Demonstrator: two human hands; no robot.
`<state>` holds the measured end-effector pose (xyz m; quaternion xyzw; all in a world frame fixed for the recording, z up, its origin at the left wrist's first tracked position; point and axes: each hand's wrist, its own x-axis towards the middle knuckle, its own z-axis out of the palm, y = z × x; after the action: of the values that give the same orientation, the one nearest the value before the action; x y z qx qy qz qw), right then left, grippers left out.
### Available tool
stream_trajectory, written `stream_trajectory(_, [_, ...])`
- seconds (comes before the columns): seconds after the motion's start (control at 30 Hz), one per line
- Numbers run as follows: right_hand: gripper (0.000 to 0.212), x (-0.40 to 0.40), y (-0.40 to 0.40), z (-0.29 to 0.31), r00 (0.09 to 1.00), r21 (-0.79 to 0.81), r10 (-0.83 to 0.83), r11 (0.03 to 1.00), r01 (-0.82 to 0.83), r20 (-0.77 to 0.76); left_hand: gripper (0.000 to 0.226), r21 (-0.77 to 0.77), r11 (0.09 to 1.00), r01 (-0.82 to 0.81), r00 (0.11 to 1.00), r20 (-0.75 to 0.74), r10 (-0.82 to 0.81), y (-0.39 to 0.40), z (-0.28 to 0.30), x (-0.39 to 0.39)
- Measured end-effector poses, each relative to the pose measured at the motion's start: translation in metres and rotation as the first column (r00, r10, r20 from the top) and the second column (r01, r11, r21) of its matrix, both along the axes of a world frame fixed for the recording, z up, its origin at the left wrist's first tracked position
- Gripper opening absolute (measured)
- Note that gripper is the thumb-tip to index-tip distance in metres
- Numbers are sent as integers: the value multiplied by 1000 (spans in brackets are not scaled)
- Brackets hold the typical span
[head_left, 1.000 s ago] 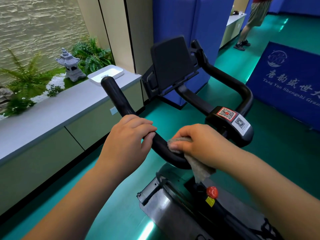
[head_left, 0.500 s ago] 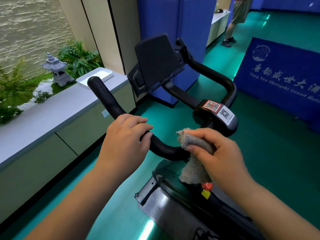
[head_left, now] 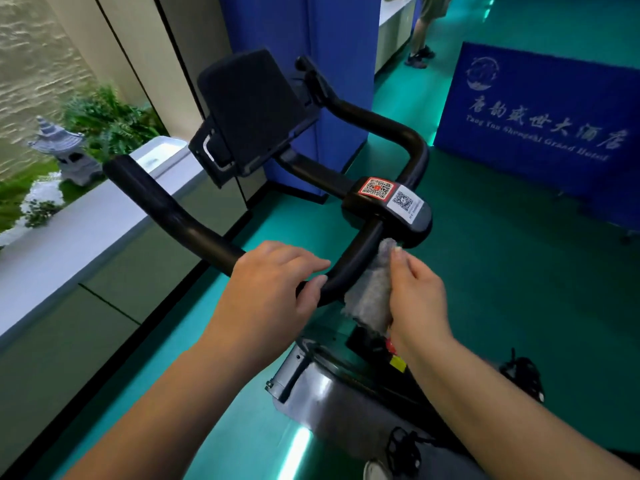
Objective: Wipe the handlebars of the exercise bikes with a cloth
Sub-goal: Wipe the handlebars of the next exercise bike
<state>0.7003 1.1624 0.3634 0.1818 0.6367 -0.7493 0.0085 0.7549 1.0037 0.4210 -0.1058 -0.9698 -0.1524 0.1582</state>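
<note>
The curved black handlebar [head_left: 194, 223] is gripped by the left hand [head_left: 273, 289]; a fuzzy grey cloth [head_left: 372, 296] is pinched against it by the right hand [head_left: 417, 299], just below the QR-stickered black clamp [head_left: 391, 202].

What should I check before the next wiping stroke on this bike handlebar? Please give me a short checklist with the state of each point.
1. Cloth held in the right hand: ok.
2. Cloth touching the handlebar: ok, it lies against the bar just below the centre clamp.
3. Left hand steadying the bar: ok, fingers wrapped over the bend.
4. Left hand clear of the cloth's path: ok toward the clamp, not ok toward the bend.
5. QR stickers undamaged: ok, both flat.
6. Far right grip already wiped: cannot tell.
</note>
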Motion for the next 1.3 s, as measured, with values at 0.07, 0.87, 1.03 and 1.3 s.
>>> stream_trajectory(0.07, [16, 2, -8, 2, 999, -42, -54, 998, 54, 1, 33, 10, 1000, 6, 1000, -16, -6, 0, -3, -1])
stream_trajectory(0.87, [11, -10, -4, 6, 991, -169, -130, 976, 134, 38, 32, 11, 1000, 10, 997, -75, -9, -1, -7, 1])
stream_trajectory(1.03, [11, 1, -9, 4, 993, -154, -115, 981, 117, 17, 35, -3, 1000, -26, 997, -75, 25, -14, -6, 7])
stream_trajectory(1.3, [16, 48, -14, 0, 995, -102, 89, 991, -84, 38, 41, 3, 993, -121, 992, -23, 121, -36, -4, 18])
